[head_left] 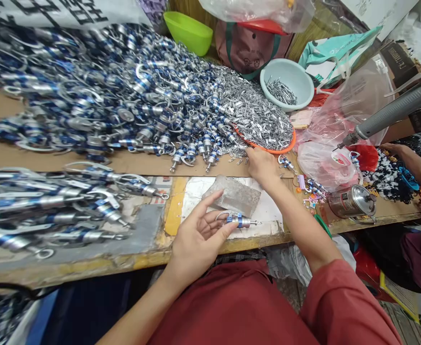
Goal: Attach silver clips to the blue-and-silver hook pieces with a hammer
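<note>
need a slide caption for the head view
Left hand holds a blue-and-silver part; right hand near a pile of small metal plates.

The held fitting (245, 222) is silver with blue bands — the same blue and silver that fill the large heap (131, 91). The small metal plates (264, 117) are silver-grey, their tray (292, 143) rimmed in orange. The bowl (189, 33) is lime green, the basin (307, 96) pale blue. The handbag (227, 48) is dusty pink with teal handles and dark print — the sleeve (343, 297) plain red. White sheeting (52, 12) carries bold black lettering.
</note>
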Demonstrator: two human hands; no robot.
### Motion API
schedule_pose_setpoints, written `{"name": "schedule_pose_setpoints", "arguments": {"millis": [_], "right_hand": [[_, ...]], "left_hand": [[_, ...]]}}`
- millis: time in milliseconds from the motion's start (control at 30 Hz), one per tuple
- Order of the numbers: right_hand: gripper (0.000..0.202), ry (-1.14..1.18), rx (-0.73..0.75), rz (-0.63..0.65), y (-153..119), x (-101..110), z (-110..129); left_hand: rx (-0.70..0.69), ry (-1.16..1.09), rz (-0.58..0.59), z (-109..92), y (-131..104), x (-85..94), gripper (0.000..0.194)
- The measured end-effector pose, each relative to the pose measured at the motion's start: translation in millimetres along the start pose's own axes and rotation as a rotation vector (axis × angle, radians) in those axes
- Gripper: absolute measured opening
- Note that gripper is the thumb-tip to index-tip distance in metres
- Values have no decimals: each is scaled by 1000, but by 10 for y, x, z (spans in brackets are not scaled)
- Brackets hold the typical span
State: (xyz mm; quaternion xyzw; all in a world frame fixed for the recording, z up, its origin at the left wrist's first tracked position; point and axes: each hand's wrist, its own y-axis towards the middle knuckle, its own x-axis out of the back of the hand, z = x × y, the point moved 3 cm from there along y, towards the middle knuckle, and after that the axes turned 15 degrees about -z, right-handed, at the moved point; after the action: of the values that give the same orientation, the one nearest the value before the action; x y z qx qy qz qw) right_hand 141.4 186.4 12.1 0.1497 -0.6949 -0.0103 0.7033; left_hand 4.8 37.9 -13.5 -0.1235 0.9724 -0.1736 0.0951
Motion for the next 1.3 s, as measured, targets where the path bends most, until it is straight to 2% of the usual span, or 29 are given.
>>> {"name": "schedule_pose_setpoints", "arguments": {"millis": [133,267,333,400,467,500,567,633,700,833,933,1000,1067,1133,1200,1233,1300], "right_hand": [[37,36,12,1,70,-16,-36],[27,132,33,-1,20,-35,-223],[18,288,33,-54,-123,22,-264],[13,567,51,-133,-343,159,-242],[11,795,148,-174,-588,346,-171],[11,827,231,-175,-700,441,-125],[13,797,395,-122,-865,589,-36],[14,712,484,-31,-933,654,24],[11,653,507,38,-919,645,64],[12,680,538,64,-817,498,194],[16,710,507,-10,-797,397,277],[18,755,445,-116,-836,404,226],[21,777,284,-257,-916,450,16],[21,678,37,-351,-1039,464,-330],[25,443,-133,-264,-1193,395,-681],[32,330,-160,-183,-1269,340,-821],[33,214,-156,-50,-1396,230,-991]], "left_hand": [[42,8,3,-21,47,20,89],[61,11,-23,-51,78,33,93],[66,12,-38,-61,83,31,93],[73,0,-32,-68,84,21,93],[76,-19,-21,-70,85,14,94],[76,-27,-21,-69,86,14,94],[76,-38,-37,-63,90,24,97],[80,-37,-61,-55,96,40,99],[88,-33,-66,-50,103,51,101],[96,-45,-32,-55,117,50,104],[87,-47,-19,-61,123,47,105],[68,-37,-28,-66,124,48,103],[57,-22,-39,-68,122,50,101],[59,-10,-45,-68,121,51,101],[64,0,-50,-67,121,54,101],[64,3,-52,-66,122,56,101],[57,6,-58,-63,127,61,101]]}}
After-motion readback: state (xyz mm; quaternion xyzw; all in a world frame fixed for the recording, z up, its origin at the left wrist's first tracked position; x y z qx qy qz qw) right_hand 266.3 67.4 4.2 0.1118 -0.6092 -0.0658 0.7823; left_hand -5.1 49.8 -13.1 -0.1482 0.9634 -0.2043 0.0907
